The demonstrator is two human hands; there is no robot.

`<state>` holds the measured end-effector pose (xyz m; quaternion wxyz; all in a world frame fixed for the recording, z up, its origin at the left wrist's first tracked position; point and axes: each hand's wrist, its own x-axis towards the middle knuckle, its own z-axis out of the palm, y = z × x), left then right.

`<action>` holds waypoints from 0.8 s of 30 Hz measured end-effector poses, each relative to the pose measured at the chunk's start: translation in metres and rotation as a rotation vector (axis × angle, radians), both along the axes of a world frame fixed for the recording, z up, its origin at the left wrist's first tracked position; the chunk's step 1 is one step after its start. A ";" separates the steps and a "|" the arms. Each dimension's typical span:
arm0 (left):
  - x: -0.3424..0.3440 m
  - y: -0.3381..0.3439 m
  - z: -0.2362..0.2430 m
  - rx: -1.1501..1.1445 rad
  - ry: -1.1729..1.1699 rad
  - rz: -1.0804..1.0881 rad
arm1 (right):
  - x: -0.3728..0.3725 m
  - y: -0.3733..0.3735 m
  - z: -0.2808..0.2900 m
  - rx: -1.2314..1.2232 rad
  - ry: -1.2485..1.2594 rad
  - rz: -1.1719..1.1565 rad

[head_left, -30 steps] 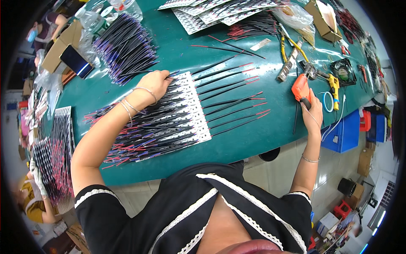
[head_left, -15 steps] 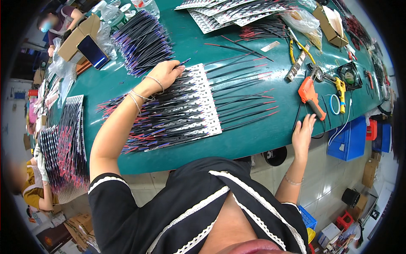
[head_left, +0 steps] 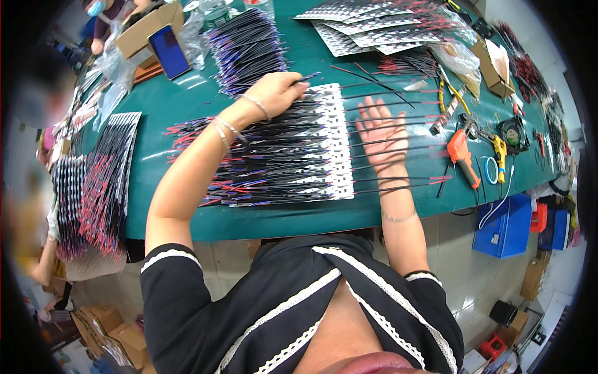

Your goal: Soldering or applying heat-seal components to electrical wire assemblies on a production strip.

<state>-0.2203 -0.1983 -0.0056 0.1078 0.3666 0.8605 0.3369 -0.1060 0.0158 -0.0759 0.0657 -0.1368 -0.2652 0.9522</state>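
A white perforated board lies on the green table, with rows of black wires across it. Their red and blue tips spread to the left, and several wires reach past the right edge. At the board's far edge, my left hand is closed on a thin black wire with a bluish tip. My right hand is palm up beneath the wires on the right, its fingers spread. Some of these wires cross over the palm and wrist. A bundle of black wires with purple ends lies beyond my left hand.
An orange glue gun, a yellow-handled tool, a blue ring and a small fan are to the right. Stacked wired boards lie at the back. A phone leans on a carton. A co-worker's gloved hand is at the left.
My right hand has moved left from beside the glue gun to under the wires, turning palm up. My left hand stays at the board's far edge. The whole view has shifted.
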 end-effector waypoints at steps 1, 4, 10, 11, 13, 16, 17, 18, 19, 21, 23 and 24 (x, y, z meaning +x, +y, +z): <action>0.002 0.000 0.000 0.000 0.026 -0.025 | -0.017 -0.004 0.006 0.006 0.057 0.018; 0.009 0.002 0.007 -0.031 0.133 0.091 | -0.046 -0.025 0.021 -0.058 0.282 0.172; 0.039 -0.057 0.059 0.895 0.261 0.253 | -0.049 -0.096 -0.014 2.248 0.048 0.003; 0.055 -0.072 0.065 0.993 0.199 0.288 | -0.047 -0.104 -0.023 2.366 0.035 0.027; 0.088 -0.099 0.070 1.051 0.209 0.265 | -0.045 -0.107 -0.031 2.446 0.065 -0.120; 0.144 -0.117 0.050 0.988 -0.170 0.354 | -0.048 -0.105 -0.021 2.381 0.319 -0.163; 0.158 -0.118 0.038 0.874 -0.309 0.391 | -0.052 -0.102 -0.013 2.358 0.352 -0.040; 0.167 -0.118 0.024 0.893 -0.470 0.445 | -0.058 -0.101 -0.003 2.324 0.295 0.181; 0.175 -0.119 0.010 0.866 -0.651 0.509 | -0.063 -0.101 0.007 2.322 0.230 0.272; 0.189 -0.122 -0.018 0.854 -0.893 0.587 | -0.080 -0.101 0.024 2.177 0.079 0.525; 0.201 -0.126 -0.041 0.926 -1.043 0.645 | -0.092 -0.102 0.034 2.101 0.078 0.708; 0.207 -0.128 -0.050 0.965 -1.087 0.610 | -0.095 -0.103 0.036 2.070 0.069 0.784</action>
